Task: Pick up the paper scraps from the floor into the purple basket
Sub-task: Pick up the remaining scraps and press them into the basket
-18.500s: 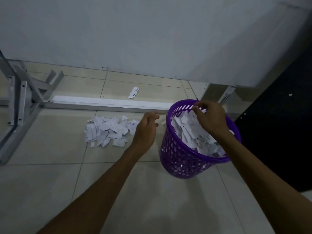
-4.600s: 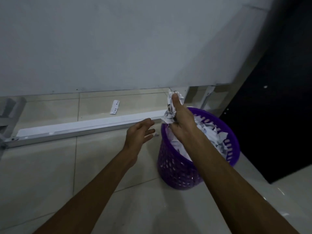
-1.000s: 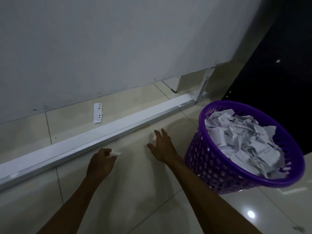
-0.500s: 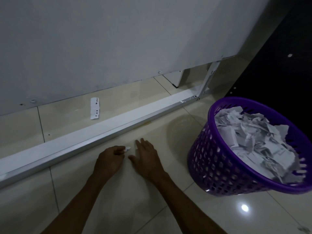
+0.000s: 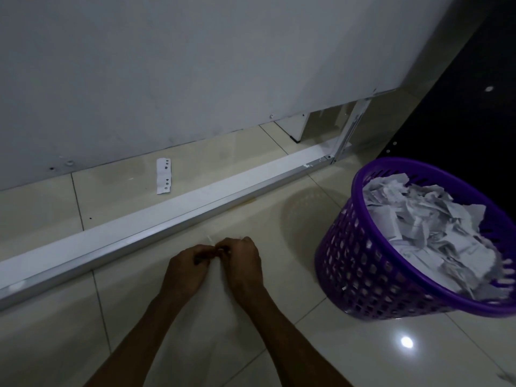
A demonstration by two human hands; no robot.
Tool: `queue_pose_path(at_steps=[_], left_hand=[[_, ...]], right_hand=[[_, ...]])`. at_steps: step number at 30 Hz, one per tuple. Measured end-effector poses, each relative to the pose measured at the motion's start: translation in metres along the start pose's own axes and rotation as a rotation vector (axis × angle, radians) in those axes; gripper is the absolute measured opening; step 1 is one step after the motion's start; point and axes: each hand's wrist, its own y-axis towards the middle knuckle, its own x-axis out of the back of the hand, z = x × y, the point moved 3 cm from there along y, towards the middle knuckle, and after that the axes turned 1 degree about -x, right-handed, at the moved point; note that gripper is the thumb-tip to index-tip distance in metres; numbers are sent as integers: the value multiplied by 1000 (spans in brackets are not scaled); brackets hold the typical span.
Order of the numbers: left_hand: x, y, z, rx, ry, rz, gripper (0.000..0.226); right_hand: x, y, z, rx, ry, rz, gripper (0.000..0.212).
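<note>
The purple basket [image 5: 360, 272] stands tilted on the floor at the right, heaped with white paper scraps [image 5: 427, 227]. My left hand [image 5: 185, 270] and my right hand [image 5: 244, 263] are low over the tiles left of the basket, knuckles up and fingertips meeting. Both have curled fingers. A small white paper scrap [image 5: 210, 241] sticks out where the fingertips meet, pinched between them. Another white bit shows at my right fingertips. How much paper each hand holds is hidden by the fingers.
A long white metal bar [image 5: 156, 224] runs across the floor just beyond my hands. Behind it lies a white strip with punched holes [image 5: 164, 175], under a large grey-white panel [image 5: 195, 65]. A dark area [image 5: 469, 121] lies beyond the basket.
My right hand went from lying flat and spread on the tiles to curled, and it has closed against my left hand, which still pinches the small scrap. The view has shifted slightly.
</note>
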Motion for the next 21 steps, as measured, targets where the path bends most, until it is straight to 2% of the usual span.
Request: queue_pose_path(at_steps=[5,9,14,21], left_hand=[[1,-8,0,54,-52,73,29],[0,-22,-10,152,-203,107,26],[5,-38,-46,128,-359,91,21],[27,-55,-150,-4,-475,6,20]], right_hand=[[1,-10,8,-98,73,9,21],[19,-22,5,-156,152,-20,11],[65,-29,13,-116,200,-53,11],[175,-34,52,70,192,-219,13]])
